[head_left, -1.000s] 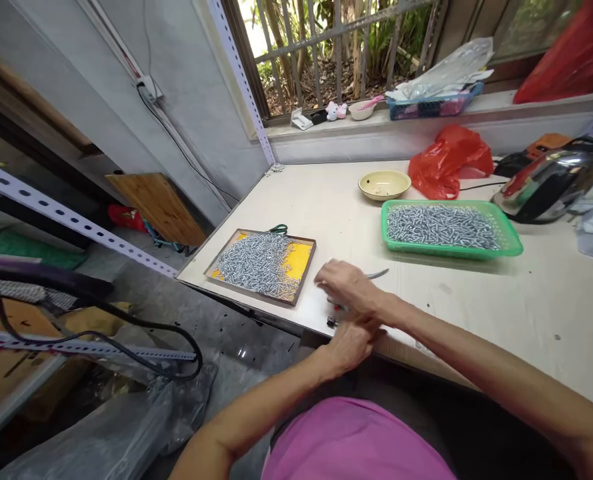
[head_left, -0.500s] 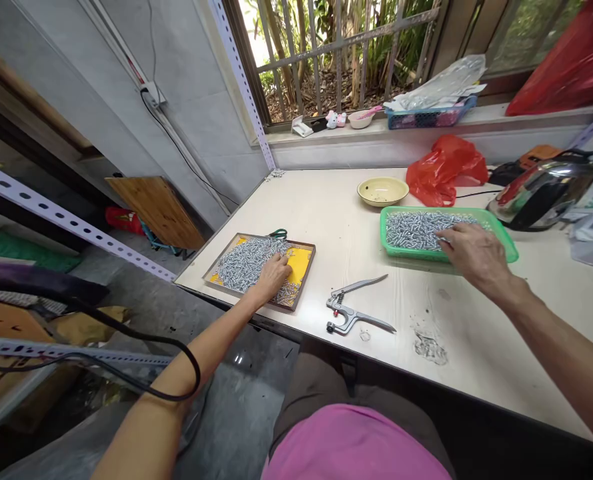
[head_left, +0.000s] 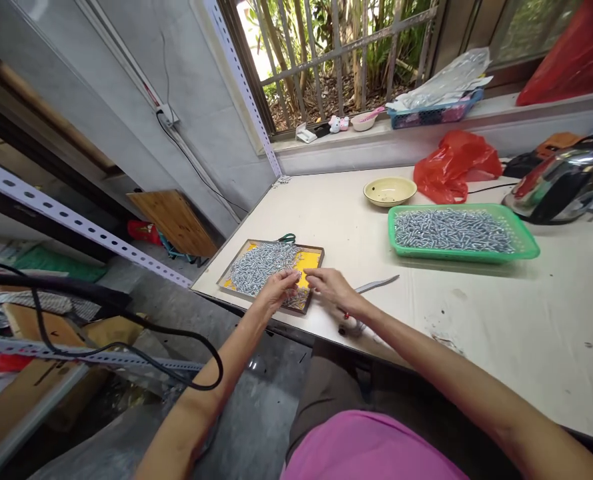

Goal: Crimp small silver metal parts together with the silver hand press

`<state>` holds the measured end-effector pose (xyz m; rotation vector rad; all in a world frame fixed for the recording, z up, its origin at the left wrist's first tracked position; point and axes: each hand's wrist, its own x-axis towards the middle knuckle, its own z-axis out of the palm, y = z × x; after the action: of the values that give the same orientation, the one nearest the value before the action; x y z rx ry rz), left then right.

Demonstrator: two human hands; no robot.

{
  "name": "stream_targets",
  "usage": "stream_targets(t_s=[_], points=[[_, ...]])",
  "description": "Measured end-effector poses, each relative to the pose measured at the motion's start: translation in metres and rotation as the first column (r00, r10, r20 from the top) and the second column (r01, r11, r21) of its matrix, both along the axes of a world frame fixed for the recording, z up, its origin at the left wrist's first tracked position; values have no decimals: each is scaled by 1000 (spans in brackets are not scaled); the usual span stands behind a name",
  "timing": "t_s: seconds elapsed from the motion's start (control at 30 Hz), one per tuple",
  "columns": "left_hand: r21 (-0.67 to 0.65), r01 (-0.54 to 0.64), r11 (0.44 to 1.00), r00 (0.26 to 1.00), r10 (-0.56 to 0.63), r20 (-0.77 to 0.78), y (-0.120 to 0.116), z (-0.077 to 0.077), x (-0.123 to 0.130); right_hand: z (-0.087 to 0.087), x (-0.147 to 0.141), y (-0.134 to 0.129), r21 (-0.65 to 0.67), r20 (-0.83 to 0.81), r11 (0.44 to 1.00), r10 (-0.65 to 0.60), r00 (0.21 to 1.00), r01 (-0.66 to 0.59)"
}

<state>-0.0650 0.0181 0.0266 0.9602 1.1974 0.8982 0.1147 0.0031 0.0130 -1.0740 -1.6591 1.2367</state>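
Over the near part of a shallow brown-rimmed tray (head_left: pixel 318 270), my left hand (head_left: pixel 279 291) is closed in a pinch; whatever lies between its fingertips is too small to make out. My right hand (head_left: pixel 332 287) faces it from the right, fingers drawn together, their tips close to the left hand's. A heap of small silvery metal pins (head_left: pixel 262 267) covers much of the tray's yellow bottom. The pliers (head_left: pixel 379 283) lie on the table beneath my right wrist, mostly hidden; one grey handle shows. Farther right, a green plastic basket (head_left: pixel 529 250) holds many similar metal pins.
Green-handled scissors (head_left: pixel 287 238) poke out behind the tray. A cream bowl (head_left: pixel 390 192), a red plastic bag (head_left: pixel 456 167) and a steel kettle (head_left: pixel 566 180) stand at the table's back. A black cable (head_left: pixel 211 373) loops over my left forearm.
My right hand has left the green basket and moved left to meet my left hand. The left hand has risen off the heap, its fingertips now pinched. The view has shifted slightly.
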Motion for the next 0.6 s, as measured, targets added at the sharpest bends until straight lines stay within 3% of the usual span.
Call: stream_targets(t_s=[0.1, 0.23, 0.47, 0.6], points=[[23, -68, 997, 994, 66, 85, -15, -2, -2, -10, -36, 3, -200, -257, 975, 45, 965, -99], [62, -128, 990, 982, 118, 150, -25, -8, -10, -14, -49, 3, -382, -416, 900, 34, 909, -209], [1, -89, 996, 956, 85, 281, -29, -14, -18, -18, -52, 0, -483, -497, 852, -77, 864, -201], [-66, -59, 996, 938, 77, 337, -29, -19, -21, -23, -52, 2, -512, -527, 807, -24, 850, -295]])
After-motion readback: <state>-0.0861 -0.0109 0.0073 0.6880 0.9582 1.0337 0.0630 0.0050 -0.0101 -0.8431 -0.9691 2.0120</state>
